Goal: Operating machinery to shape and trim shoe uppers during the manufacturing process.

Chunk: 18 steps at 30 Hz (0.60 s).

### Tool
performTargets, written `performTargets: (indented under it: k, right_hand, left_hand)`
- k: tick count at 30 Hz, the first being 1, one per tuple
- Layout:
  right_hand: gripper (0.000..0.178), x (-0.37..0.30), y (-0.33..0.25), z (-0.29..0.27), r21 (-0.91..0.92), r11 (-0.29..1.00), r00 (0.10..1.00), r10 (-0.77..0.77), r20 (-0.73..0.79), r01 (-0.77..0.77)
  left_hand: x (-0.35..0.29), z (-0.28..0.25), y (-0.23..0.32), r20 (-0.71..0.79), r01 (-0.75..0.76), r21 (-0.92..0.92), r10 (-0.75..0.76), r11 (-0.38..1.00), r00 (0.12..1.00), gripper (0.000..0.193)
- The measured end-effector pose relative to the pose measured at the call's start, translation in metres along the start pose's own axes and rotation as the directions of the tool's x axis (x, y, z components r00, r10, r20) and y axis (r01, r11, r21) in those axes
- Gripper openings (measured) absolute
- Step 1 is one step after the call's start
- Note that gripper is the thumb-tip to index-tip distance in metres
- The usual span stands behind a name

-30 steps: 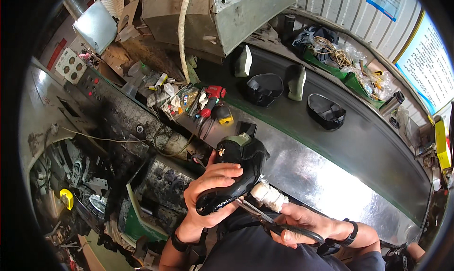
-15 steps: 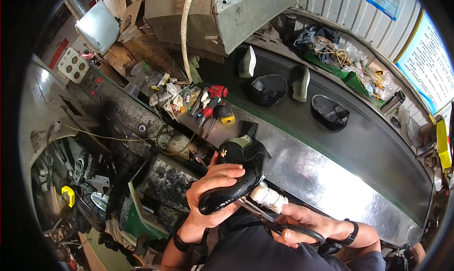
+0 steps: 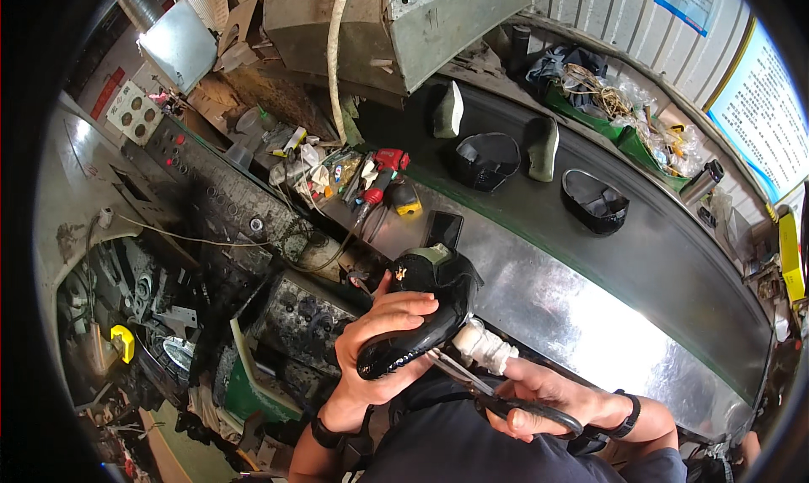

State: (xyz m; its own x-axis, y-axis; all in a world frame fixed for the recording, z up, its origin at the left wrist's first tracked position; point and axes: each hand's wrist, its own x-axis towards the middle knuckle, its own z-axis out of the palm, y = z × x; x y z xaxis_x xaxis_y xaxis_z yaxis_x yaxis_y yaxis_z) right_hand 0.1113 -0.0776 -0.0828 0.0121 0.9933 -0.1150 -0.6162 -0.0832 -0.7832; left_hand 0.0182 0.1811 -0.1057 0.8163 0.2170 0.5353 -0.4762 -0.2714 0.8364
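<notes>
A dark conveyor belt [image 3: 674,260] carrying 4 shoe parts [image 3: 486,165] runs beyond a shiny metal counter [image 3: 548,302]. At the counter's near edge, the person's left grip [image 3: 379,336] is wrapped around a black shoe [image 3: 452,302]. The right grip [image 3: 541,390], 1 finger bound in white, clasps scissors [image 3: 484,391] by the handles, blades pointing toward the shoe. A dark phone [image 3: 444,229] lies beyond it.

We saw glossy black shoe [image 3: 455,302] under left fingers [image 3: 400,306], gold ornament [image 3: 401,274] just above them, grey-green collar [image 3: 436,253] farther up. At right fingers [image 3: 524,378] we noted white wrapping [image 3: 482,346], silver scissor blades [image 3: 459,372], black handles [image 3: 552,413]. Beyond left fingers, we spotted red-and-black power tool [image 3: 388,165], yellow-and-black tool [image 3: 406,201]. Beyond right fingers, we had silver metal strip [image 3: 539,285], dark grey belt [image 3: 674,272] edged green; well past it, pale wall [image 3: 581,3] ribbed in stripes.
</notes>
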Motion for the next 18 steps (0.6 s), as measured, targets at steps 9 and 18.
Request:
performTargets:
  k: [9,18]
  right_hand:
    - [0.087,0.0042,0.0003,0.0037,-0.045,0.997,0.996,0.062,-0.060,-0.065]
    - [0.085,0.0052,0.0008,0.0092,-0.013,0.998,0.996,0.061,-0.059,-0.062]
  left_hand:
    - [-0.0010,-0.0019,0.0040,0.049,-0.025,0.085,0.021,0.996,0.999,0.054]
    - [-0.0050,-0.0003,0.0046,-0.009,0.005,-0.015,-0.006,1.000,1.000,0.048]
